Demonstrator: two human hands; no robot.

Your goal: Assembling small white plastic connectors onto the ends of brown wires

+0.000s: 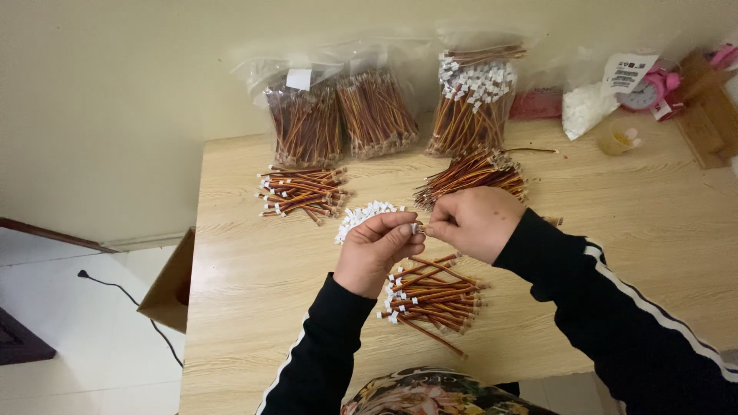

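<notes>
Where the two hands meet above the tabletop [246, 307], the left hand [377, 250] pinches a small white connector [416, 228] between thumb and forefinger, and the right hand [477, 223] closes on what is probably a wire's end just beside it; that wire is hidden, so its axis cannot be told. Below the grip lies a pile of finished wires [432, 298], mostly left to right with white ends leftward. Loose white connectors [361, 217] lie just left, within reach.
</notes>
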